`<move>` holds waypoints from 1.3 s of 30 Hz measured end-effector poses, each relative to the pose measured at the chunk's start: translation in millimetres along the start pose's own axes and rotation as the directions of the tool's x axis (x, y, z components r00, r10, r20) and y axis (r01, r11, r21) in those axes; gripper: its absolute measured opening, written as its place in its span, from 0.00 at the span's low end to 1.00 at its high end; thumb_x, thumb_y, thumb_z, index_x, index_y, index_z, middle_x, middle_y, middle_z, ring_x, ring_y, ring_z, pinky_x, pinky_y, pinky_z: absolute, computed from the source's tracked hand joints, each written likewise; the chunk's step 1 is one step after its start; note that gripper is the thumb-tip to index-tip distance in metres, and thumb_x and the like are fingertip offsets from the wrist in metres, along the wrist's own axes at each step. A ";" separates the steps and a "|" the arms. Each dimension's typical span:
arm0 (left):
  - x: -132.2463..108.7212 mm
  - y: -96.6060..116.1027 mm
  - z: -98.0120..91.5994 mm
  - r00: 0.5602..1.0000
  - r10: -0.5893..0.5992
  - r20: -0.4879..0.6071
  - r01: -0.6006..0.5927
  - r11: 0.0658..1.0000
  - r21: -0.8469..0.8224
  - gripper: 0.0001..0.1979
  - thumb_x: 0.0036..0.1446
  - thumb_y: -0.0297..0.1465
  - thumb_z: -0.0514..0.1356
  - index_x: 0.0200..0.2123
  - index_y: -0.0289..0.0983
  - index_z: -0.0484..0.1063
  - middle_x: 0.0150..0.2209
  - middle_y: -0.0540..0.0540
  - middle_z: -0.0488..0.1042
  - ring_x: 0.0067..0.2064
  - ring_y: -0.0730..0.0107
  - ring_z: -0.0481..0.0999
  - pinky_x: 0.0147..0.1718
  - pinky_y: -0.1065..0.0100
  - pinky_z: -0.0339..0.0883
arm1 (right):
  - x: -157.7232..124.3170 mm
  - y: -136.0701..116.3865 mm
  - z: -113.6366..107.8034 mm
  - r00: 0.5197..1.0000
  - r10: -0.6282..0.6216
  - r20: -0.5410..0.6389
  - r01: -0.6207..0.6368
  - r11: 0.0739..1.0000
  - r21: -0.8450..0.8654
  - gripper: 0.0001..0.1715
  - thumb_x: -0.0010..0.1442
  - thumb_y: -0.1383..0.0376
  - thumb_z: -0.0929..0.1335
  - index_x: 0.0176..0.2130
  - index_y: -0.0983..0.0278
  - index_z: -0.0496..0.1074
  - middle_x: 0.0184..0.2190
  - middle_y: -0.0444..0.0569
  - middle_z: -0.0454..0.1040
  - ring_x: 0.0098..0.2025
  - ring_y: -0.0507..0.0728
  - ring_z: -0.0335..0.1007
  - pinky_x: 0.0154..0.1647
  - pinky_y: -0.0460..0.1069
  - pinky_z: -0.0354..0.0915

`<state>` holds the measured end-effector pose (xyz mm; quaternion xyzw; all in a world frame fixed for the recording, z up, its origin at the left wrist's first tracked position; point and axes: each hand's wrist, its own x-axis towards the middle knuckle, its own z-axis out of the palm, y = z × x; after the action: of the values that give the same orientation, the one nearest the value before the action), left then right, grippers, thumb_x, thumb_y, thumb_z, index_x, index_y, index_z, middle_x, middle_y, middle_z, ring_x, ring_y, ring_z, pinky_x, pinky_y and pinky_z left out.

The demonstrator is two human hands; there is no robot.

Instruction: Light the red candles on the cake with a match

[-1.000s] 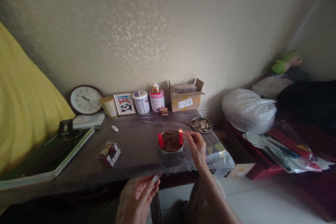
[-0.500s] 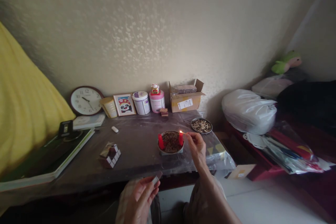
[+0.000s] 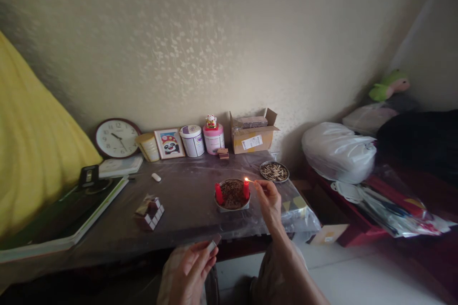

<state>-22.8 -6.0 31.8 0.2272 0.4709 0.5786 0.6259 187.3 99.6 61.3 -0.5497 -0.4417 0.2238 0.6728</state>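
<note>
The right hand (image 3: pixel 269 200) pinched a burning match (image 3: pixel 251 180) at the right candle (image 3: pixel 246 191), its catching uncertain; the left candle (image 3: pixel 219 194), sharing its dish (image 3: pixel 232 209) on the bench (image 3: pixel 189 188), showed no flame. The left hand (image 3: pixel 195 263) gripped a matchbox (image 3: pixel 214 242).

What looks like a lived-in room at home: leaf-patterned wallpaper (image 3: pixel 189 47) and a plastic-covered table (image 3: pixel 189 186) at twelve o'clock, with a lucky-cat figurine (image 3: pixel 211 122); a framed cartoon panda (image 3: pixel 170 144) toward eleven; draped yellow cloth (image 3: pixel 34 147) at ten; a stuffed white bag (image 3: pixel 338 152) and green plush toy (image 3: pixel 388 86) toward two.
</note>
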 end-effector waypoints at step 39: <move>11.3 -3.0 -2.5 0.992 -0.113 0.063 0.116 0.992 -0.048 0.18 0.32 0.38 0.75 0.29 0.35 0.81 0.35 0.41 0.84 0.37 0.63 0.81 0.36 0.70 0.74 | 73.1 82.2 -91.6 0.993 0.070 -0.099 -0.091 0.970 -0.226 0.21 0.43 0.50 0.71 0.26 0.66 0.74 0.19 0.47 0.76 0.25 0.58 0.73 0.28 0.50 0.65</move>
<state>-24.7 3.3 24.5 0.2009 0.4490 0.5466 0.6777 316.7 131.8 9.2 -0.6511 -0.4111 0.1733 0.6141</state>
